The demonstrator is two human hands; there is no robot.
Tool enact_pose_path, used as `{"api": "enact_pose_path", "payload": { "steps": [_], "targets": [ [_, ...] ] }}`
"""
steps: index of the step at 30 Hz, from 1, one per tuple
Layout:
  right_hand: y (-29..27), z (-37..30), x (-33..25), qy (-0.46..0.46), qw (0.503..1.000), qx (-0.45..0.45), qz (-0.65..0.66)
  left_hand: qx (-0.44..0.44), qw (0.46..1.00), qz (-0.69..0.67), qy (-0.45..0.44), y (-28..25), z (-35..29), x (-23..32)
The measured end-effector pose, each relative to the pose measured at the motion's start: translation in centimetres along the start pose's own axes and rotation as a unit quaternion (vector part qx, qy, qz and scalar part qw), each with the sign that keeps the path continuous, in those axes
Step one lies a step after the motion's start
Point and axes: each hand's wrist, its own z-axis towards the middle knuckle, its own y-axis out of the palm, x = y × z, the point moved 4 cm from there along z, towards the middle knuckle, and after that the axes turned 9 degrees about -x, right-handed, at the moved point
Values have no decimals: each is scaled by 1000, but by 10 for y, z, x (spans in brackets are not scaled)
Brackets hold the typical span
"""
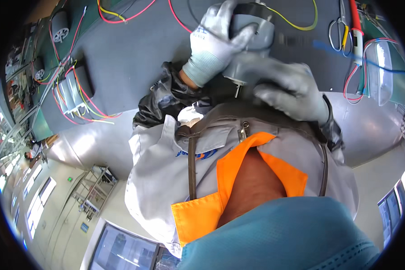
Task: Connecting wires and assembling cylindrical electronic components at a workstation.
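Observation:
A grey cylindrical motor (264, 38) with a black end lies at the far middle of the dark work surface. Its thin metal shaft (237, 91) points toward me. My left hand (216, 47), in a whitish knit glove with a grey coating, is closed round the motor's left side, thumb across the body. A yellow-green wire (308, 26) runs off its far end to the right. My right hand (294, 87), gloved alike, is beside the shaft end. Motion smears its fingers, so whether it touches or holds anything is not clear.
Several grey motors (72, 90) with coloured leads lie at the left, another motor (60, 27) farther back. Scissors (345, 33), a red-and-white stick-shaped tool (357, 38), red wires and a clear plastic tray (382, 74) are at the right.

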Motion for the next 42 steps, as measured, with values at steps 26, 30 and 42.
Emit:
{"api": "enact_pose_path", "payload": {
  "steps": [26, 30, 42],
  "targets": [
    [84, 99, 7, -277, 955, -38, -96, -497, 783, -279, -250, -62, 45, 32],
    [206, 166, 15, -289, 833, -219, -417, -461, 817, -263, -225, -67, 40, 11],
    [-171, -220, 25, 210, 852, 479, 6, -177, 941, -107, -268, -37, -4, -58]
  ]
}}
